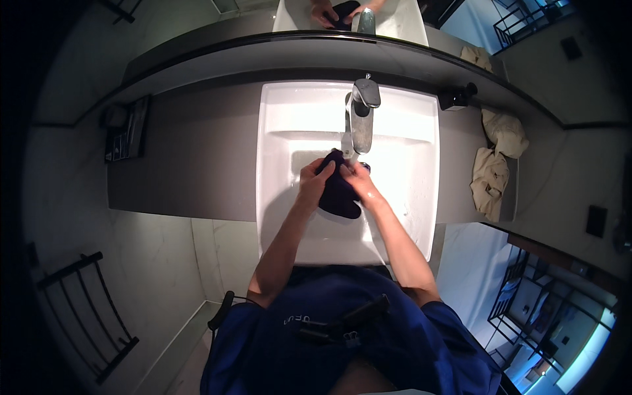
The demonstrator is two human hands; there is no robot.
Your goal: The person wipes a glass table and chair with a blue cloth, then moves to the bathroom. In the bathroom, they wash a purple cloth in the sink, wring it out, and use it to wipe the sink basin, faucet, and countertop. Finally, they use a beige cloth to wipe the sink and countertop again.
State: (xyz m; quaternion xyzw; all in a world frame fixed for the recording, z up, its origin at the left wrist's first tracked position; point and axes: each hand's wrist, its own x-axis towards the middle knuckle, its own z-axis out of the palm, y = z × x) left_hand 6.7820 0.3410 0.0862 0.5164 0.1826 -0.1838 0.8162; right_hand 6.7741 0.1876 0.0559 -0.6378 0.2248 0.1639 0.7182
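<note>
A dark purple cloth item [339,195], possibly a sock, is held in both hands over a white rectangular sink [276,237]. My left hand [313,178] grips its upper left side, thumb on top. My right hand [359,180] holds the upper right side, close below the spout of a chrome faucet [363,131]. The lower end of the cloth hangs loose, rounded, toward the front of the basin. Water shines on my right wrist. Behind my right hand the dark round drain part shows only partly.
Crumpled beige cloths [491,177] lie on the grey counter [197,163] at the right, near a dark bottle [456,97]. A dark box or tray [129,131] sits at the left end. A mirror edge [345,34] runs behind the sink. A black towel rack [89,316] is at lower left.
</note>
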